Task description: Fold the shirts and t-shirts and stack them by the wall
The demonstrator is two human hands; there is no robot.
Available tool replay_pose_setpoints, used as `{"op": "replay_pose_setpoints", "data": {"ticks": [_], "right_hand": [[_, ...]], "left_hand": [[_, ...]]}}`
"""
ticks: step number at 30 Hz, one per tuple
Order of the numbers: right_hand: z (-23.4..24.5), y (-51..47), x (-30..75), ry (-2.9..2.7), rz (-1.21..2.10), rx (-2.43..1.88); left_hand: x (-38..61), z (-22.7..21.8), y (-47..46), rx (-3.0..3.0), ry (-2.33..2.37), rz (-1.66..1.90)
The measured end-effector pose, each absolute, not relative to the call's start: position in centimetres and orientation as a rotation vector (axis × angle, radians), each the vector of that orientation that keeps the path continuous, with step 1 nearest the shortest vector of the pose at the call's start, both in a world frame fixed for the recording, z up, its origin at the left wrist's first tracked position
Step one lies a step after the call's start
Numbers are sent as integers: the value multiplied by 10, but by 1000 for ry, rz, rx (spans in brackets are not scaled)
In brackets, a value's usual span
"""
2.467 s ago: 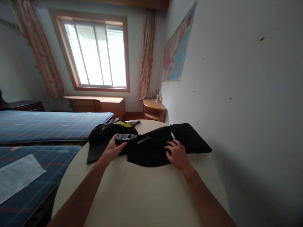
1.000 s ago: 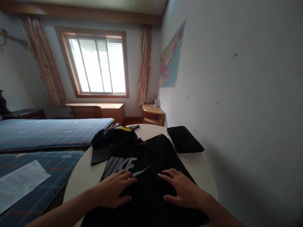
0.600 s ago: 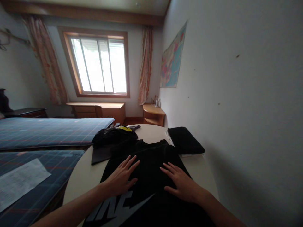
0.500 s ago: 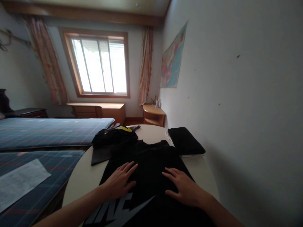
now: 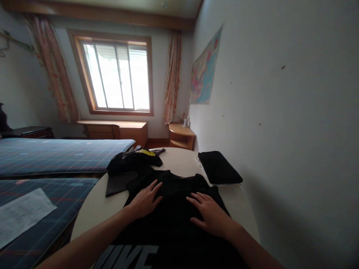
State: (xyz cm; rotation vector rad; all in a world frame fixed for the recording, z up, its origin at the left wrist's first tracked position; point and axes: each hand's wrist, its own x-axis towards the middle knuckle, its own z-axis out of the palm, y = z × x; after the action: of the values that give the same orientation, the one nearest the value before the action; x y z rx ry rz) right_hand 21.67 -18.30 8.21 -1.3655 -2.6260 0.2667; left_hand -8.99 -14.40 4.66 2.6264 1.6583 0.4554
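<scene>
A black T-shirt [image 5: 174, 224] with grey printed lettering is spread over a round cream table [image 5: 86, 220], its neckline toward the far side. My left hand [image 5: 146, 200] lies on the left of the shirt's upper part, fingers stretched and apart. On the right of the shirt rests my right hand [image 5: 206, 213], palm down with its fingers spread. Neither hand grips the cloth. The shirt's lower end runs out of view at the bottom.
Beyond the shirt at the left is a heap of dark clothes [image 5: 134, 162] with a yellow patch. A folded black garment [image 5: 220, 167] lies at the right over something white. Plaid mattresses [image 5: 67, 155] stand left of the table, one bearing a paper sheet [image 5: 25, 216]. A wall rises at the right.
The shirt has shifted toward me, its lettering now lower in view and its neckline nearer. My left hand has moved slightly up and my right hand slightly left; both stay flat on the cloth.
</scene>
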Motion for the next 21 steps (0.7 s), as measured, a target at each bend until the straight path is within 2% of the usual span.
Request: {"op": "replay_pose_setpoints", "data": {"ticks": [7,9,13,16,21], "right_hand": [[101,-191,213,-2617,346,-1453],[108,-182,210,-2553,257,-1569],[108,-151,213,-2293,-74,-1933],[100,-131,224,-2281,-92,-2139],[106,-112,230,-2268,-152,-2197]], "left_hand": [[-88,73,-148,2455,2073,85],[-91,78,-139,2459,2099,24],[-100,72,-115,2424,2111,7],[-105,64,-109,2386,2100,-16],[-122,71,-108,2347,2156,22]]}}
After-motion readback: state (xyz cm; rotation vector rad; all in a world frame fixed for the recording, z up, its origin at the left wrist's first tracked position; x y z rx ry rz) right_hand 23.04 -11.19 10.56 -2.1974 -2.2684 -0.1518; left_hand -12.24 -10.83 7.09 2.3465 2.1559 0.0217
